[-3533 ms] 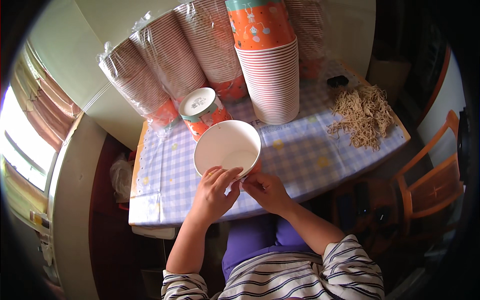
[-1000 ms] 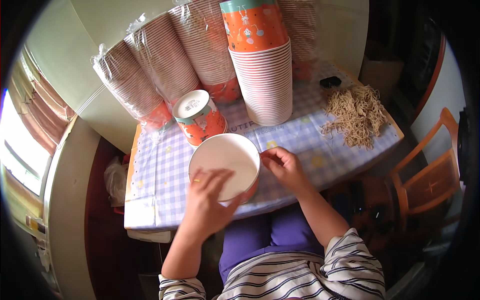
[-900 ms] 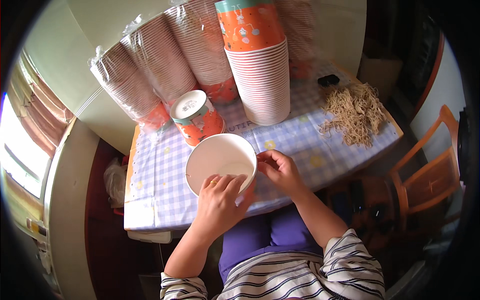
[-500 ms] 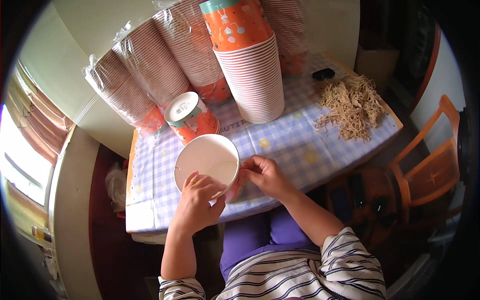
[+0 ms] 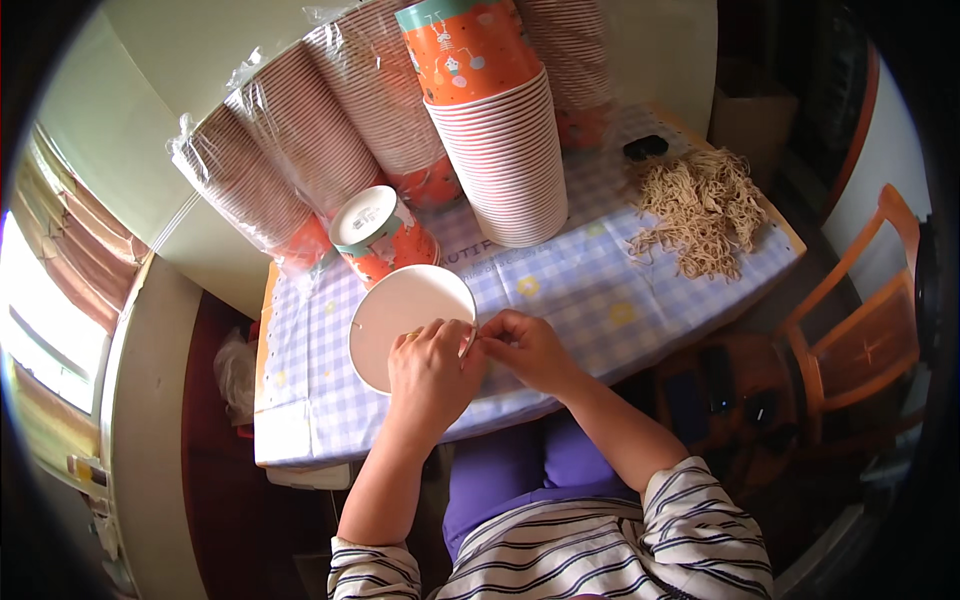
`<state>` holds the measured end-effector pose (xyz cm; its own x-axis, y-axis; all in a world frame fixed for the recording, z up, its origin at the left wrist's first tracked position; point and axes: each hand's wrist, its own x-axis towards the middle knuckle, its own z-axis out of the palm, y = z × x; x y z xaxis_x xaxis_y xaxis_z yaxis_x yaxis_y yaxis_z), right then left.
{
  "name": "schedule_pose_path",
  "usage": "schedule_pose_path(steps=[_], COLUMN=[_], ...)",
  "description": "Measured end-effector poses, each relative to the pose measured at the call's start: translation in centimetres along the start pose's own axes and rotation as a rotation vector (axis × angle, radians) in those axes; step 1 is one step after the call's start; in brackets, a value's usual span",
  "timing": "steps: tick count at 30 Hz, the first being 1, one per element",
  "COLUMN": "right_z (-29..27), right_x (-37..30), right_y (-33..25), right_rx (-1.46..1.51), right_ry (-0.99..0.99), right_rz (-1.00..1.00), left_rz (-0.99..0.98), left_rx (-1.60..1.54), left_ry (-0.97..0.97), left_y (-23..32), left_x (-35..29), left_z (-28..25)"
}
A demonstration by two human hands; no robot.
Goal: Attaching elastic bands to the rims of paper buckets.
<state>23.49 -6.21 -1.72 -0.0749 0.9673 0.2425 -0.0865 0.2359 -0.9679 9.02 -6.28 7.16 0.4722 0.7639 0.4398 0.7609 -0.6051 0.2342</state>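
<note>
A large paper tub (image 5: 385, 310), white inside, stands tilted with its mouth toward me at the table's near edge. My left hand (image 5: 432, 368) reaches over its mouth, fingers bent and closed at the inside of the right rim. Just outside that rim, my right hand (image 5: 525, 350) pinches thumb and forefinger together. Between the fingertips of both hands shows a bit of thin pale cord (image 5: 468, 345), mostly hidden. A small cord end (image 5: 359, 325) pokes through the tub's left inner wall.
Behind the tub sits an upturned orange tub (image 5: 385, 240). A tall stack of nested tubs (image 5: 505, 160) rises beyond, with plastic-wrapped stacks (image 5: 300, 120) along the wall. A heap of tan cords (image 5: 700, 210) and a black object (image 5: 645, 148) lie right. A wooden chair (image 5: 865, 330) stands beside the table.
My left hand has moved right across the tub's mouth, from its lower inside to the right rim, meeting my right hand. The right hand has hardly moved.
</note>
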Motion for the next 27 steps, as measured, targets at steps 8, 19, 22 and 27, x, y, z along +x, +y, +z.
schedule_pose_path(steps=[8,19,22,27], right_z=[-0.3,-0.2,-0.2,-0.1], right_x=[0.1,0.1,0.2,0.4], right_y=[0.1,-0.4,-0.5,-0.5], right_rx=[0.017,-0.083,-0.077,-0.110], right_ry=[-0.019,-0.017,-0.009,-0.008], right_rz=[0.004,-0.018,-0.027,-0.031], left_rz=[-0.011,0.102,0.075,0.088], left_rx=[0.060,0.051,0.055,0.045], left_ry=[0.063,0.120,0.120,0.141], left_y=[0.1,0.5,0.4,0.1], left_x=[0.3,0.4,0.3,0.4], left_z=[1.2,1.7,1.9,1.8])
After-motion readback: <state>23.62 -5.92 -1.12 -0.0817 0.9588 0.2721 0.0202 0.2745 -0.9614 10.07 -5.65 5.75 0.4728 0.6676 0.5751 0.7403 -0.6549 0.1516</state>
